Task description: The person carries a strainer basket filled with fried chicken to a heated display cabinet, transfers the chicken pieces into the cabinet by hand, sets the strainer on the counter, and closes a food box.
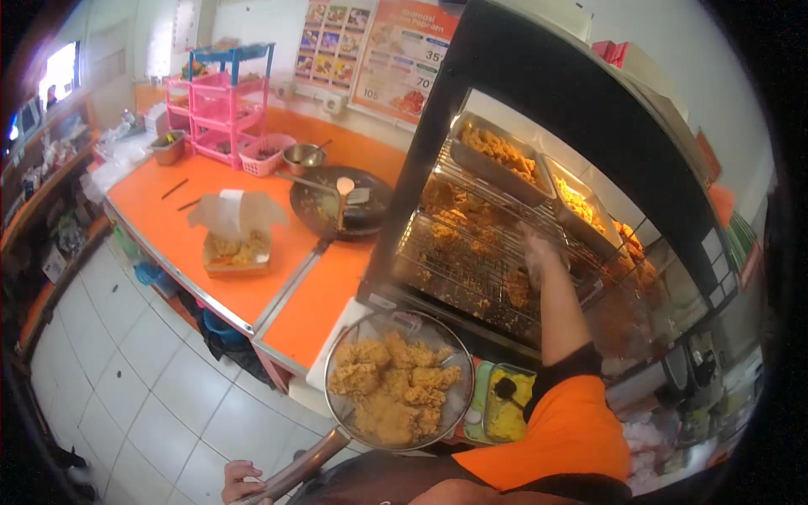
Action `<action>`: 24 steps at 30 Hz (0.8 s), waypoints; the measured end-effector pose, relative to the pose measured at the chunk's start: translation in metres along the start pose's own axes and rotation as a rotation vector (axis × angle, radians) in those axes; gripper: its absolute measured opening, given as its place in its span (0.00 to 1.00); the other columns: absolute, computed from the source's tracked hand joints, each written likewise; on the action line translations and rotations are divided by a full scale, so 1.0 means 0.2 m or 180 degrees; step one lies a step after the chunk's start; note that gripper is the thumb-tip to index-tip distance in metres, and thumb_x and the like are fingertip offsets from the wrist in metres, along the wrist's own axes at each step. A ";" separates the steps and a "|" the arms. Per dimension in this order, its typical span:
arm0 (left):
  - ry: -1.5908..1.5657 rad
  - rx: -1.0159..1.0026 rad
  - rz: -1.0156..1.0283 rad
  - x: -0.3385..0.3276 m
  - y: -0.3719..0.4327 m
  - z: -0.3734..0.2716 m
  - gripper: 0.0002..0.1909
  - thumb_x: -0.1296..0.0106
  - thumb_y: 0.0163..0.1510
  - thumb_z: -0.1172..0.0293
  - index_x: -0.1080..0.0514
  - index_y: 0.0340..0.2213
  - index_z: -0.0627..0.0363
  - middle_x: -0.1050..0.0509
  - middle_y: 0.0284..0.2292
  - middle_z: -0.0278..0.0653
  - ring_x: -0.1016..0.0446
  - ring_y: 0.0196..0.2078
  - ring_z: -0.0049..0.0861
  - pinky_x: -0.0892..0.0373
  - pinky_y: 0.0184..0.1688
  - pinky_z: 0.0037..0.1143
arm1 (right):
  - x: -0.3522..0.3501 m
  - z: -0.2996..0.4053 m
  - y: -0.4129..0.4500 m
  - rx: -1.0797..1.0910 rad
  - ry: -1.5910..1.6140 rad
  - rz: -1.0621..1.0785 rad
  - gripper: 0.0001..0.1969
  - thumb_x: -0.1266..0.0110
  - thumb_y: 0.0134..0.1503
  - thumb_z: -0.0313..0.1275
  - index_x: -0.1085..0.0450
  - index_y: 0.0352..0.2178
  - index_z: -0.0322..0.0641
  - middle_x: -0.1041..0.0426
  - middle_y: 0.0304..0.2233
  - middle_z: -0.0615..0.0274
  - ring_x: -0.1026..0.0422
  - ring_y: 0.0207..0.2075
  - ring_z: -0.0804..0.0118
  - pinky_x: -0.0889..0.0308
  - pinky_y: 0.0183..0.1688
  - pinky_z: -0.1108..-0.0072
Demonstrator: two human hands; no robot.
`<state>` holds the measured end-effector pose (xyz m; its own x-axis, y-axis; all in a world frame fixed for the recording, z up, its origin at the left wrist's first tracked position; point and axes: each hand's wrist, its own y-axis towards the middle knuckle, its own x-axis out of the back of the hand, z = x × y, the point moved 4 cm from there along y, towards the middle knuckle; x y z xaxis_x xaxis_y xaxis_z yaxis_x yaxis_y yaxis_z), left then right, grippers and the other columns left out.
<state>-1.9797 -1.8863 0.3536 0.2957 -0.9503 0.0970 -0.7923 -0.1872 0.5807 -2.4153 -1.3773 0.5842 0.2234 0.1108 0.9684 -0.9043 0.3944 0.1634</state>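
My left hand point(242, 482) grips the metal handle of a round wire-mesh skimmer point(331, 443) at the bottom of the view. Several pieces of battered fried chicken point(394, 385) lie in its basket. My right hand point(538, 252) reaches into a lit food-warming cabinet point(410, 208), between its upper and lower wire racks. Blur and the dim interior hide its fingers, so whether it holds anything is unclear. Fried chicken pieces point(449, 227) rest on the crumb-strewn lower rack point(454, 265), left of that hand. Above, two metal trays point(499, 167) of fried food stand on the upper rack.
An orange counter point(151, 196) at left bears an open paper food box point(237, 268), a black wok point(309, 218) with utensils, a steel bowl point(302, 165), a pink basket point(259, 165) and a pink tiered shelf point(227, 113). Beside the skimmer sits a container of yellow food point(510, 420).
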 end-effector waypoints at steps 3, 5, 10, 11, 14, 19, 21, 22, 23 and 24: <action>0.0058 0.0230 -0.0149 0.02 0.02 0.02 0.16 0.45 0.42 0.56 0.32 0.23 0.56 0.33 0.31 0.45 0.39 0.40 0.39 0.44 0.44 0.37 | 0.00 -0.01 -0.13 -0.0053 0.0294 0.0134 0.31 0.66 0.56 0.53 0.38 0.51 0.41 0.39 0.53 0.47 0.40 0.54 0.51 0.46 0.57 0.66; 0.0032 0.0183 -0.0197 0.01 0.03 0.02 0.15 0.45 0.41 0.57 0.32 0.23 0.56 0.33 0.32 0.45 0.39 0.40 0.39 0.44 0.44 0.37 | 0.02 -0.01 -0.15 -0.0051 0.0360 0.0048 0.31 0.66 0.56 0.53 0.38 0.51 0.42 0.40 0.53 0.46 0.40 0.54 0.51 0.46 0.57 0.66; -0.0087 0.0359 -0.0241 -0.03 0.07 -0.01 0.15 0.46 0.41 0.57 0.33 0.23 0.56 0.34 0.32 0.45 0.39 0.41 0.39 0.44 0.44 0.37 | 0.01 -0.11 -0.12 0.0504 -0.0308 -0.0855 0.29 0.59 0.56 0.50 0.36 0.48 0.36 0.37 0.51 0.44 0.37 0.52 0.49 0.41 0.53 0.67; -0.0074 0.0378 -0.0400 -0.04 0.08 -0.02 0.15 0.46 0.41 0.56 0.33 0.24 0.55 0.34 0.32 0.45 0.39 0.41 0.39 0.44 0.45 0.37 | 0.06 -0.05 -0.24 0.0425 0.0401 -0.0929 0.26 0.56 0.55 0.48 0.32 0.42 0.34 0.33 0.45 0.45 0.33 0.45 0.50 0.38 0.47 0.67; -0.0053 0.0393 -0.0605 -0.04 0.13 -0.10 0.15 0.44 0.40 0.57 0.32 0.24 0.56 0.33 0.32 0.44 0.38 0.42 0.39 0.43 0.44 0.37 | 0.13 0.16 -0.64 0.1322 0.1424 -0.1706 0.19 0.51 0.53 0.42 0.28 0.23 0.33 0.28 0.22 0.49 0.30 0.24 0.52 0.34 0.33 0.67; -0.0141 0.0291 -0.0602 -0.06 0.12 -0.06 0.15 0.44 0.39 0.58 0.32 0.23 0.55 0.33 0.31 0.42 0.38 0.40 0.38 0.42 0.43 0.35 | -0.30 0.28 -1.22 0.3627 0.0621 0.1744 0.13 0.46 0.44 0.30 0.27 0.34 0.39 0.29 0.40 0.52 0.32 0.43 0.57 0.37 0.48 0.70; -0.0118 0.0296 -0.0586 -0.08 0.13 -0.08 0.15 0.44 0.39 0.57 0.33 0.23 0.55 0.32 0.31 0.43 0.38 0.41 0.39 0.42 0.43 0.35 | -0.43 0.36 -1.36 0.4213 0.0031 0.2443 0.17 0.48 0.42 0.23 0.27 0.37 0.42 0.31 0.45 0.54 0.35 0.49 0.57 0.40 0.53 0.72; -0.0164 0.0301 -0.0581 -0.08 0.13 -0.08 0.15 0.44 0.39 0.57 0.33 0.23 0.55 0.32 0.31 0.43 0.38 0.42 0.40 0.42 0.44 0.36 | -0.49 0.36 -1.39 0.4203 0.0056 0.2440 0.17 0.48 0.42 0.23 0.27 0.37 0.42 0.31 0.45 0.54 0.35 0.49 0.57 0.40 0.53 0.72; -0.0214 0.0289 -0.0582 -0.08 0.13 -0.08 0.15 0.44 0.39 0.58 0.33 0.23 0.55 0.32 0.32 0.43 0.39 0.42 0.40 0.42 0.44 0.36 | -0.56 0.36 -1.41 0.4085 -0.0239 0.2669 0.19 0.49 0.41 0.20 0.28 0.38 0.44 0.31 0.46 0.55 0.35 0.50 0.56 0.40 0.53 0.72; -0.0213 0.0270 -0.0564 -0.08 0.13 -0.09 0.15 0.44 0.39 0.58 0.33 0.23 0.55 0.32 0.32 0.43 0.39 0.42 0.40 0.42 0.44 0.36 | -0.61 0.34 -1.42 0.3950 -0.0538 0.2893 0.22 0.51 0.40 0.18 0.28 0.39 0.46 0.32 0.47 0.56 0.35 0.50 0.55 0.39 0.53 0.72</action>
<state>-1.9947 -1.8712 0.3820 0.4006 -0.9145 -0.0563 -0.7740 -0.3706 0.5134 -2.2099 -1.5653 0.4333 -0.5151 -0.2492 0.8201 -0.4509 -0.7349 -0.5066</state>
